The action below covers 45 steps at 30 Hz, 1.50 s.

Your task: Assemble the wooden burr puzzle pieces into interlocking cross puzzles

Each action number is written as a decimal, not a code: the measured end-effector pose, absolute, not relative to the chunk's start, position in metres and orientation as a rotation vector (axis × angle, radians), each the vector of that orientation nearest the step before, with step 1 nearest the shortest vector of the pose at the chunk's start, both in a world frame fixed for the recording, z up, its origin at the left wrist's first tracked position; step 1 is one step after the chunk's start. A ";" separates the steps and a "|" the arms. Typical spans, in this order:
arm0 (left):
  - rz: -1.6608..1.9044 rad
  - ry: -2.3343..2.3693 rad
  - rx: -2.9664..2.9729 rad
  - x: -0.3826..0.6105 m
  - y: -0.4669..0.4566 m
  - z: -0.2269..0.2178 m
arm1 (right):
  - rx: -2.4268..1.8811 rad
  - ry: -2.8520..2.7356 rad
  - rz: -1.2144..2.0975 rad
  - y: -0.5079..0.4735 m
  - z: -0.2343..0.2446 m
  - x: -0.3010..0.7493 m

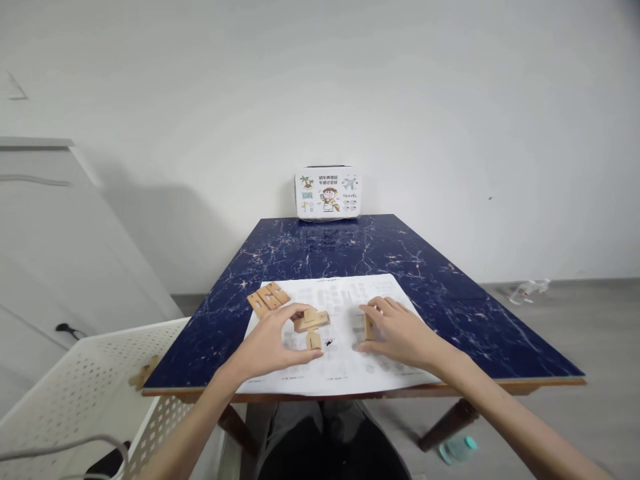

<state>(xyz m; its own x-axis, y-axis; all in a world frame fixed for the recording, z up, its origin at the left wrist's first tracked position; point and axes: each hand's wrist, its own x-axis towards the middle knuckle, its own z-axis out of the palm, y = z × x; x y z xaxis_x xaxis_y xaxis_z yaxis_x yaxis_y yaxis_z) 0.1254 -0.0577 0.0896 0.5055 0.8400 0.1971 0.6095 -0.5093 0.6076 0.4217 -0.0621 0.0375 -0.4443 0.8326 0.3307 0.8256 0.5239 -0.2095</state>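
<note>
My left hand (267, 343) is curved around several small light wooden puzzle pieces on the printed paper sheet (345, 373). Its thumb and forefinger are spread wide, the forefinger by a stacked pair of pieces (311, 321) and the thumb just below a squarish piece (313, 341). At the right of the sheet, my right hand (395, 328) has thumb and fingers around a flat wooden block (369, 327), partly hidden by the fingers. Slotted wooden plates (269, 299) lie side by side at the sheet's upper left, beyond my left hand.
The sheet lies at the near edge of a blue marbled table (350, 253). A white printed case (328, 193) stands against the wall at the back. Left of the table, a white perforated basket (95, 373) holds more wooden pieces (144, 375). A bottle (459, 450) is on the floor.
</note>
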 end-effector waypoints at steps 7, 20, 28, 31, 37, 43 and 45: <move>0.687 1.081 2.428 0.139 -0.067 0.098 | -1.023 -2.366 0.107 -0.088 0.079 0.384; 0.708 0.989 2.576 0.143 -0.064 0.097 | -0.996 -2.270 0.064 -0.091 0.066 0.374; 0.590 0.965 2.639 0.146 -0.064 0.097 | -0.870 -2.385 -0.338 -0.091 0.051 0.378; 0.552 0.963 2.617 0.146 -0.064 0.100 | -0.808 -2.397 -0.371 -0.093 0.052 0.381; 0.416 0.912 2.611 0.146 -0.069 0.116 | -0.738 -2.485 -0.348 -0.098 0.063 0.386; 0.350 0.883 2.630 0.148 -0.070 0.125 | -0.696 -2.418 -0.319 -0.105 0.069 0.387; 0.279 0.883 2.650 0.148 -0.069 0.124 | -0.654 -2.392 -0.325 -0.111 0.076 0.386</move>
<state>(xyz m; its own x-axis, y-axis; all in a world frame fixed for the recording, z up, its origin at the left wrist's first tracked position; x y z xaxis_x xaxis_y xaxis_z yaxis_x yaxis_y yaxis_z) 0.1479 -0.0686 0.1236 0.7885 0.6099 0.0795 0.5445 -0.7523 0.3709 0.3861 -0.1107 0.0762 -0.6783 0.3730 0.6331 0.5284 0.8463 0.0676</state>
